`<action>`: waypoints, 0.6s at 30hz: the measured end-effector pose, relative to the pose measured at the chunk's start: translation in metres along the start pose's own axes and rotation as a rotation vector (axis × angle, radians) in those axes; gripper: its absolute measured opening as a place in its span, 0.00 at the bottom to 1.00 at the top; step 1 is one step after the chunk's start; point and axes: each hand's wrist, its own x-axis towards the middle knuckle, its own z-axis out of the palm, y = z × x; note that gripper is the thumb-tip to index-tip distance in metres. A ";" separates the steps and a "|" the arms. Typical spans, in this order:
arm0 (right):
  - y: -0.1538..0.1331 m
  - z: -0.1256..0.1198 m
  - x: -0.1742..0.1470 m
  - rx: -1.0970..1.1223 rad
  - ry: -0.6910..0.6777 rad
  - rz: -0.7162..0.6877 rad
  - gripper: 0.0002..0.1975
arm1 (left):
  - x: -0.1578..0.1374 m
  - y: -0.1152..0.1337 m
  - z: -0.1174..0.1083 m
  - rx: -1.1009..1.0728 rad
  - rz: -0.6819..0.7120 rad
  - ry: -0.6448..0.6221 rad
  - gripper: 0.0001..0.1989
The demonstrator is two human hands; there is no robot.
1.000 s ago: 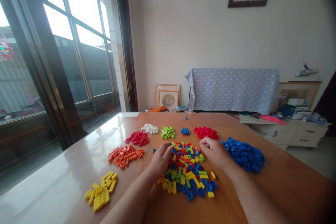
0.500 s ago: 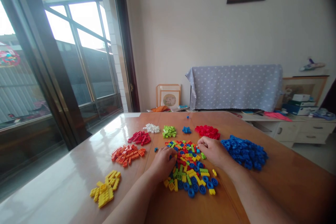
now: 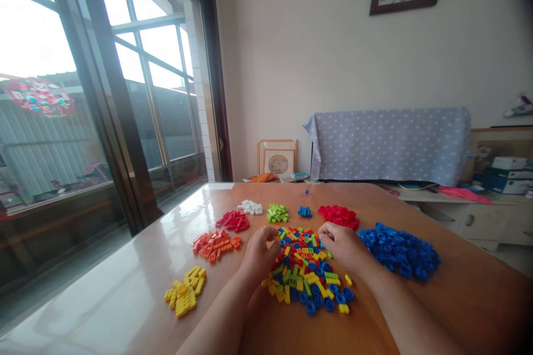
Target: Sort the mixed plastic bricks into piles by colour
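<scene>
A mixed pile of toy building bricks (image 3: 308, 274) in red, yellow, green, orange and blue lies on the brown table between my hands. My left hand (image 3: 259, 255) is at the pile's left edge with its fingers curled in toward the thumb. Some yellow shows by its fingertips, but whether it is held is unclear. On the far right side of the pile, my right hand (image 3: 343, 244) has its fingers bent and pressed together. Its fingertips meet the pile's edge, and what they hold is hidden.
Around the pile sit single-colour heaps: yellow bricks (image 3: 186, 293), orange bricks (image 3: 216, 245), dark pink bricks (image 3: 233, 221), white bricks (image 3: 250, 207), lime green bricks (image 3: 277, 212), blue bricks (image 3: 305, 211), red bricks (image 3: 339, 215) and large blue pieces (image 3: 397, 249). A tiny blue piece (image 3: 307, 192) lies near the far edge.
The view has swung a little left, so everything appears further right. My left hand has lifted slightly and turned, its thumb side showing more. My right hand stays by the pile's far right edge.
</scene>
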 end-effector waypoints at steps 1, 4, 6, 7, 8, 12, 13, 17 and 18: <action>0.000 0.000 0.000 -0.007 0.002 -0.007 0.10 | 0.000 -0.001 -0.001 0.017 0.013 0.011 0.07; 0.002 0.001 0.000 -0.031 -0.003 -0.016 0.10 | -0.001 0.001 -0.004 0.067 0.018 0.022 0.08; 0.004 0.001 0.001 -0.045 -0.007 -0.012 0.10 | -0.002 0.006 -0.006 0.094 -0.013 0.023 0.09; 0.005 0.002 0.001 -0.052 -0.008 -0.009 0.10 | -0.002 0.009 -0.007 0.105 -0.032 0.023 0.09; 0.006 0.002 0.002 -0.060 -0.007 -0.004 0.10 | -0.004 0.013 -0.009 0.119 -0.047 0.022 0.09; 0.013 0.005 0.002 -0.090 -0.004 0.008 0.12 | -0.016 0.028 -0.028 0.220 -0.065 0.000 0.06; 0.015 0.006 0.002 -0.089 0.001 0.001 0.13 | -0.021 0.031 -0.036 0.256 -0.066 -0.004 0.06; 0.017 0.008 -0.001 -0.078 0.094 -0.032 0.14 | -0.047 0.033 -0.081 0.421 -0.081 0.015 0.08; 0.014 0.008 -0.002 -0.083 0.118 -0.037 0.14 | -0.053 0.030 -0.094 0.459 -0.092 0.028 0.08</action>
